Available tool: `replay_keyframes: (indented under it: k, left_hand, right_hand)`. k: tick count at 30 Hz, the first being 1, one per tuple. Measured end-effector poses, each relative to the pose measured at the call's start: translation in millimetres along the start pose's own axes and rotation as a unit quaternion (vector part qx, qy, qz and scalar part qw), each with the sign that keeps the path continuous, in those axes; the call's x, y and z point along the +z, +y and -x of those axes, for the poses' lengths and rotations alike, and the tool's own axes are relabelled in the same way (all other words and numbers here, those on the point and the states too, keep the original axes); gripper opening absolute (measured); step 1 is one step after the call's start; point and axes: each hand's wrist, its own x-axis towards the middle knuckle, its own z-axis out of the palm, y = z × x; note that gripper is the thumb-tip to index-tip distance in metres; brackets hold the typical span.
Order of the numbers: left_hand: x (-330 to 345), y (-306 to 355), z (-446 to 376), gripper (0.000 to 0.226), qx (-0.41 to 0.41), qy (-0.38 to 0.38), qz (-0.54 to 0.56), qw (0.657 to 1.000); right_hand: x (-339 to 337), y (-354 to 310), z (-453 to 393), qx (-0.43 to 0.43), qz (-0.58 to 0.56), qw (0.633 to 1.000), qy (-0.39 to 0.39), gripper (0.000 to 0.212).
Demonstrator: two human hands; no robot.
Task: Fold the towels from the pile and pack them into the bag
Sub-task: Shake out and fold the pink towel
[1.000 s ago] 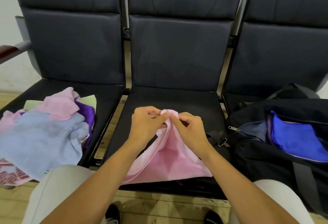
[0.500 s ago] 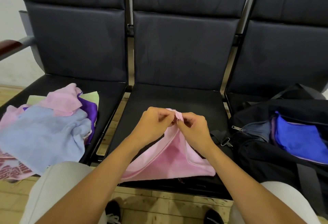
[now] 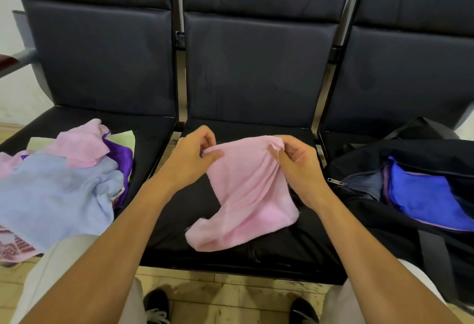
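A pink towel (image 3: 246,195) hangs over the middle black seat (image 3: 179,221), its lower part resting on the cushion. My left hand (image 3: 191,157) pinches its top left corner and my right hand (image 3: 297,167) pinches its top right corner, holding the upper edge stretched between them. The pile of towels (image 3: 56,185) lies on the left seat: light blue on top, pink, purple and pale green beneath. On the right seat stands the black bag (image 3: 436,221), unzipped, with a blue towel (image 3: 420,195) inside.
Three dark padded seats stand in a row with tall backrests (image 3: 251,67). A wooden armrest (image 3: 7,63) juts in at far left. My knees and shoes are above a tiled floor (image 3: 230,298) at the bottom.
My hands were together at one bunched point of the pink towel. They have moved apart, spreading its top edge, and the towel has lifted and shifted right.
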Motion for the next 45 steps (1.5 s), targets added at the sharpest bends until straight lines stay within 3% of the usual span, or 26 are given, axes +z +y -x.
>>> replay_keyframes:
  k: [5, 9, 11, 13, 16, 20, 25, 29, 31, 35, 37, 40, 43, 45]
  left_hand:
    - [3.8, 4.4, 1.0, 0.048, 0.029, -0.079, -0.006, 0.996]
    - [10.8, 11.6, 6.5, 0.041, 0.076, -0.102, 0.003, 0.992]
    - [13.3, 9.5, 9.4, 0.029, 0.093, -0.135, -0.07, 0.984]
    - [16.4, 2.7, 10.2, 0.03, 0.09, -0.159, -0.176, 0.967]
    - [14.4, 2.2, 9.7, 0.015, 0.079, -0.089, -0.173, 0.978]
    - [-2.6, 6.7, 4.5, 0.008, 0.107, 0.076, -0.027, 0.991]
    - [-14.7, 23.0, 7.1, 0.01, 0.151, 0.133, 0.104, 0.974]
    - [-18.4, 27.8, 8.7, 0.02, 0.107, 0.154, 0.142, 0.972]
    - [-21.9, 30.1, 10.2, 0.022, 0.063, 0.13, 0.234, 0.961]
    - [-24.6, 36.6, 14.7, 0.041, -0.147, 0.006, 0.464, 0.874]
    - [-17.7, 35.9, 17.2, 0.039, -0.25, -0.089, 0.494, 0.828]
    - [-1.6, 34.7, 21.3, 0.038, -0.327, -0.176, 0.499, 0.783]
    - [11.4, 35.5, 20.8, 0.044, -0.337, -0.193, 0.457, 0.8]
    - [13.9, 35.4, 18.8, 0.046, -0.347, -0.148, 0.437, 0.817]
  right_hand:
    - [-2.3, -4.1, -1.9, 0.001, 0.016, 1.0, 0.02, 0.02]
    - [-4.3, -11.0, 1.5, -0.018, 0.004, 0.999, 0.029, 0.02]
    - [-6.6, -13.9, 3.0, -0.026, -0.005, 0.999, 0.026, 0.021]
    - [-8.2, -15.7, 4.3, -0.028, 0.004, 0.999, 0.019, 0.021]
    - [-10.0, -17.5, 6.0, -0.029, 0.019, 0.999, 0.03, 0.023]
    - [-16.0, -19.7, 4.8, -0.029, 0.052, 0.996, 0.064, 0.015]
    - [-12.0, -23.9, 5.8, -0.069, 0.119, 0.988, 0.068, 0.01]
    - [-2.0, -28.7, 6.7, -0.088, 0.146, 0.984, 0.052, 0.016]
    - [2.5, -31.8, 6.8, -0.071, 0.128, 0.988, 0.048, 0.019]
    - [4.5, -35.5, 7.0, -0.029, 0.065, 0.996, 0.057, 0.022]
    - [4.0, -34.5, 7.1, 0.005, 0.026, 0.998, 0.051, 0.022]
    - [5.3, -33.9, 8.5, 0.078, -0.042, 0.995, 0.034, 0.023]
    - [3.4, -37.2, 10.5, 0.163, -0.094, 0.982, 0.033, 0.021]
    - [-2.4, -40.7, 10.0, 0.227, -0.121, 0.966, 0.037, 0.018]
